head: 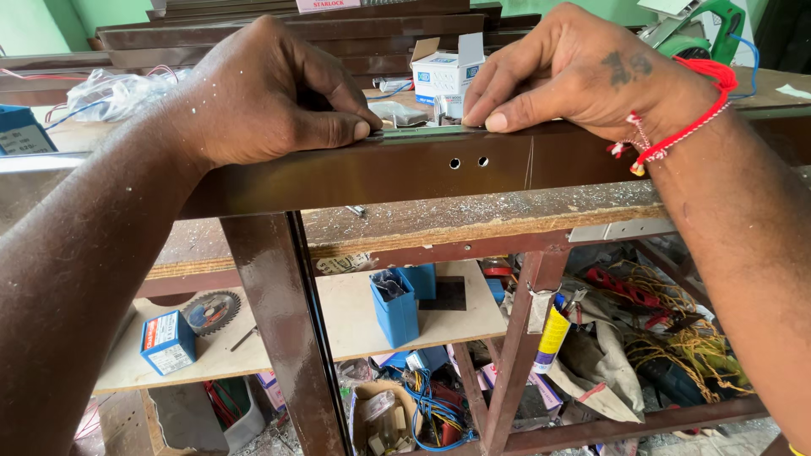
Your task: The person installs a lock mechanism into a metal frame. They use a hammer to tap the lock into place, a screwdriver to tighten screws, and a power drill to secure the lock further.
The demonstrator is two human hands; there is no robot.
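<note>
A long brown metal frame profile point(397, 173) lies across the workbench, with two small drilled holes in its front face. My left hand point(270, 93) rests on its top edge, thumb and fingers pinched over a small grey metal part point(397, 116) set in the profile. My right hand point(574, 72), with a red thread around the wrist, presses its fingertips on the top edge just right of that part. Whether either hand grips the part I cannot tell. A vertical brown profile point(283, 338) drops down from the left.
A white and blue carton point(448, 67) stands behind the hands, a plastic bag point(110, 93) at the back left, a green power tool point(701, 29) at the back right. The lower shelf point(338, 321) carries blue boxes and a saw blade point(211, 311); cables and tools lie below.
</note>
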